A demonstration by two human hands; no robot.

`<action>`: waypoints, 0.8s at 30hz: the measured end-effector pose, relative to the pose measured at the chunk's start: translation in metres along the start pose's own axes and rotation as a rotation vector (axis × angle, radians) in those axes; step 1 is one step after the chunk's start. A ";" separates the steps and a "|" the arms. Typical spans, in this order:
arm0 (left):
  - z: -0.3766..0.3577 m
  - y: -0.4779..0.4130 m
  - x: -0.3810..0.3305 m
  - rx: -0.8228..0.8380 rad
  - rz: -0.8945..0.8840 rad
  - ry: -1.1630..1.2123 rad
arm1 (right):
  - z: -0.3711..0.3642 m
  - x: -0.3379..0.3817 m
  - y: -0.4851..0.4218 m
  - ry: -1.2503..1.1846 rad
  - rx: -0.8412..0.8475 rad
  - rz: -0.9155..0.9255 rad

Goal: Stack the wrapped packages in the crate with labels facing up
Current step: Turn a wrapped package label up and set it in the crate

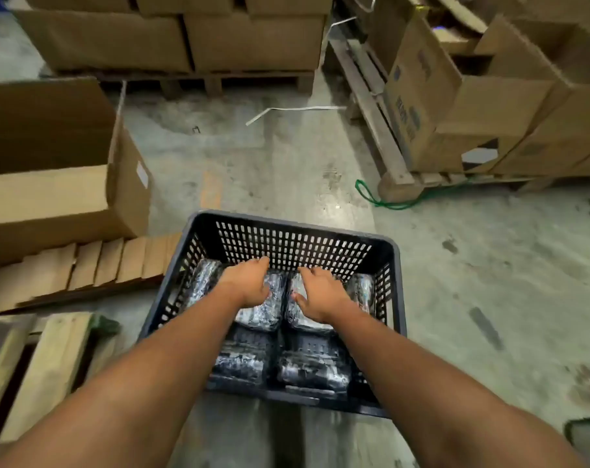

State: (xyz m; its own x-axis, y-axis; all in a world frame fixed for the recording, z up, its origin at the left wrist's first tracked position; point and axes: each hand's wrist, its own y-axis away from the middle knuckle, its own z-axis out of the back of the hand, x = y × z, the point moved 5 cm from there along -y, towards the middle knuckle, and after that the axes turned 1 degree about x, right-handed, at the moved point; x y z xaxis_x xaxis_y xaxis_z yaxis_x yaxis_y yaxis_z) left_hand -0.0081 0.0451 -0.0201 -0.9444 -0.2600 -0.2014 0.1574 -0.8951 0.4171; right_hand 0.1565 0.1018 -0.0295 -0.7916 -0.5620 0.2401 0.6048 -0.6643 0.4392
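A dark perforated plastic crate point(393, 255) stands on the concrete floor in front of me. Several shiny film-wrapped packages lie inside it. My left hand point(249, 280) rests on top of a wrapped package point(265, 312) in the far row, fingers curled over its far end. My right hand point(320, 293) lies on the neighbouring package point(300, 319), fingers spread over it. More packages sit at the far left point(204, 282), far right point(364, 292) and in the near row point(243, 363). Labels are too blurred to read.
An open cardboard box point(67, 184) stands to the left, with flattened cardboard point(94, 265) beside it. Wooden pallets point(381, 130) carry stacked cartons point(472, 96) at the back and right. A green cord point(381, 201) and a white strap point(287, 111) lie on the floor.
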 end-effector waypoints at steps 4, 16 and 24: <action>-0.083 -0.040 0.006 0.177 -0.037 0.019 | -0.072 -0.029 -0.030 -0.005 0.099 -0.056; -0.174 -0.065 0.024 0.277 -0.088 0.021 | -0.150 -0.057 -0.067 0.065 0.190 -0.091; -0.162 -0.059 0.019 0.279 -0.096 0.077 | -0.141 -0.048 -0.052 0.194 0.137 0.002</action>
State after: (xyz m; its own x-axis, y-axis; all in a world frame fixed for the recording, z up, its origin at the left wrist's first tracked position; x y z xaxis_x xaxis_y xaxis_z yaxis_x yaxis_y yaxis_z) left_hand 0.0114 0.0344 -0.1916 -0.9249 -0.2149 -0.3136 -0.0271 -0.7856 0.6182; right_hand 0.1754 0.0934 -0.1856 -0.7509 -0.6560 0.0763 0.5783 -0.5973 0.5557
